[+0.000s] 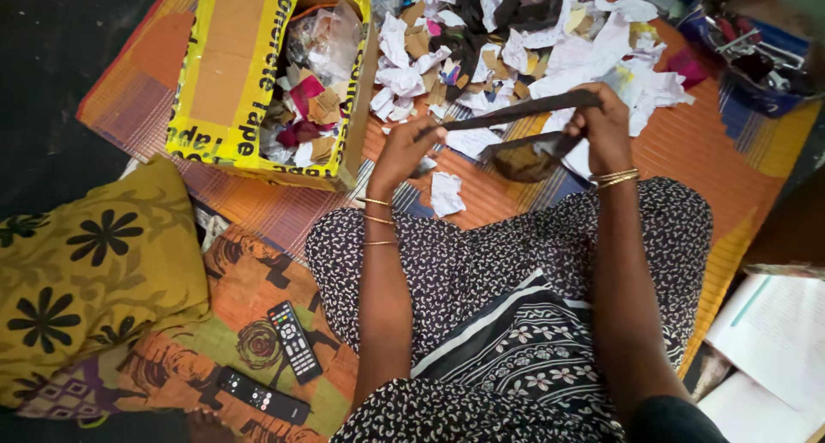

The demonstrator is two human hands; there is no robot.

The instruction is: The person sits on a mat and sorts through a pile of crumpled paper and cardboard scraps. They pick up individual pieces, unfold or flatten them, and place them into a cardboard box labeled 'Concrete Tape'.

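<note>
A dark strip (507, 112) is pinched taut between left hand (404, 151) and right hand (601, 125); scraps (516, 48) lie heaped beyond both grips, a box (249, 73) part-filled

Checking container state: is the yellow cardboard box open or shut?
Open: the yellow cardboard box shows crumpled paper and fabric scraps inside.
</note>
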